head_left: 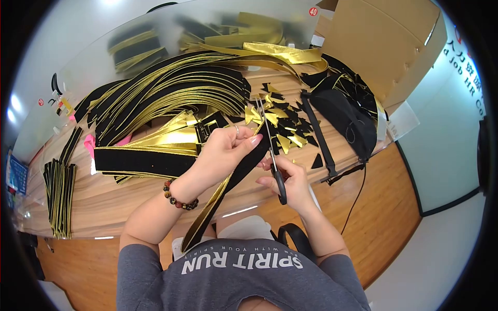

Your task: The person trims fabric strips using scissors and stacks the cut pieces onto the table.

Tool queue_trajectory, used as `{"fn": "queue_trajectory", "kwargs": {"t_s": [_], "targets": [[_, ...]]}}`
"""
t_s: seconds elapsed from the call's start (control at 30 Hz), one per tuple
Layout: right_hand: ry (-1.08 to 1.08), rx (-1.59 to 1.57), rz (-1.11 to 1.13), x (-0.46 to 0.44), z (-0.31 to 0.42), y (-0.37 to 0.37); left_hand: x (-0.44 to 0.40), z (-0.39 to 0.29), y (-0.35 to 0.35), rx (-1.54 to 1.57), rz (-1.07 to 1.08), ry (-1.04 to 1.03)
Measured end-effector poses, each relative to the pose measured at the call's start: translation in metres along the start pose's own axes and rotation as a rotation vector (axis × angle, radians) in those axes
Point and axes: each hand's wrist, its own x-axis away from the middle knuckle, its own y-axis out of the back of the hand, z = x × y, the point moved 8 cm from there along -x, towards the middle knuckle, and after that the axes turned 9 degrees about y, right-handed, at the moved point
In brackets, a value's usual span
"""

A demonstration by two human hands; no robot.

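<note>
My left hand (225,150) pinches the upper end of a black strip with gold edging (228,189), which hangs down to my lap. In my right hand (290,181) are scissors with black handles (274,155), their blades pointing away from me beside the strip's end. Just beyond the blades lies a scatter of small gold and black cut pieces (285,124). A large fanned stack of black and gold strips (171,93) covers the table behind my left hand, with a wide black band (142,161) in front of it.
At the left edge stands a smaller bundle of strips (59,197). A black pouch (347,122) with a strap lies right of the cut pieces. A cardboard box (384,46) is at the back right, and a frosted divider (145,31) runs behind the table (104,207).
</note>
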Motion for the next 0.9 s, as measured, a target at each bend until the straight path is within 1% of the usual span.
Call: {"fn": "queue_trajectory", "kwargs": {"t_s": [0.03, 0.1, 0.17, 0.2, 0.27, 0.37, 0.43, 0.5, 0.57, 0.6, 0.67, 0.7, 0.77, 0.8, 0.83, 0.87, 0.9], "targets": [[-0.044, -0.035, 0.001, 0.001, -0.006, 0.001, -0.002, -0.001, -0.004, 0.007, 0.026, 0.012], [-0.064, -0.042, 0.011, 0.003, -0.013, 0.002, -0.009, 0.004, -0.005, 0.018, 0.053, 0.022], [-0.084, -0.052, 0.02, 0.006, -0.019, 0.001, -0.018, 0.01, 0.002, -0.32, -0.028, -0.118], [-0.066, -0.094, 0.011, 0.007, -0.019, 0.0, -0.018, 0.009, 0.001, -0.317, -0.029, -0.119], [-0.047, -0.136, 0.002, 0.007, -0.02, 0.001, -0.019, 0.009, 0.002, -0.425, -0.079, -0.101], [-0.048, -0.208, 0.038, 0.006, -0.02, -0.001, -0.016, 0.008, -0.008, -0.348, -0.023, -0.068], [0.027, -0.271, 0.09, 0.0, -0.01, -0.003, -0.016, 0.01, -0.01, -0.347, -0.011, -0.054], [0.052, -0.28, 0.094, -0.002, -0.011, -0.004, -0.016, 0.01, -0.012, -0.345, -0.002, -0.039], [0.077, -0.288, 0.095, -0.003, -0.009, -0.005, -0.015, 0.01, -0.014, -0.269, 0.001, 0.005], [0.078, -0.31, 0.065, -0.003, -0.007, -0.004, -0.017, 0.012, -0.012, -0.268, 0.001, 0.007], [0.078, -0.331, 0.037, -0.003, -0.005, -0.002, -0.021, 0.011, -0.007, -0.457, -0.066, -0.099], [0.038, -0.299, 0.017, -0.002, -0.008, 0.0, -0.02, 0.01, -0.009, -0.456, -0.067, -0.096], [-0.003, -0.268, -0.002, 0.0, -0.012, 0.002, -0.018, 0.006, -0.013, -0.216, -0.053, -0.049], [-0.057, -0.254, -0.013, 0.001, -0.017, 0.002, -0.02, 0.01, -0.011, -0.215, -0.054, -0.047], [-0.111, -0.238, -0.022, 0.002, -0.022, 0.002, -0.024, 0.015, -0.009, -0.286, -0.072, -0.057], [-0.111, -0.237, -0.021, 0.002, -0.023, 0.002, -0.026, 0.017, -0.007, -0.357, -0.09, -0.068], [-0.128, -0.241, -0.023, 0.002, -0.025, 0.001, -0.026, 0.015, -0.007, -0.355, -0.091, -0.071]]}}
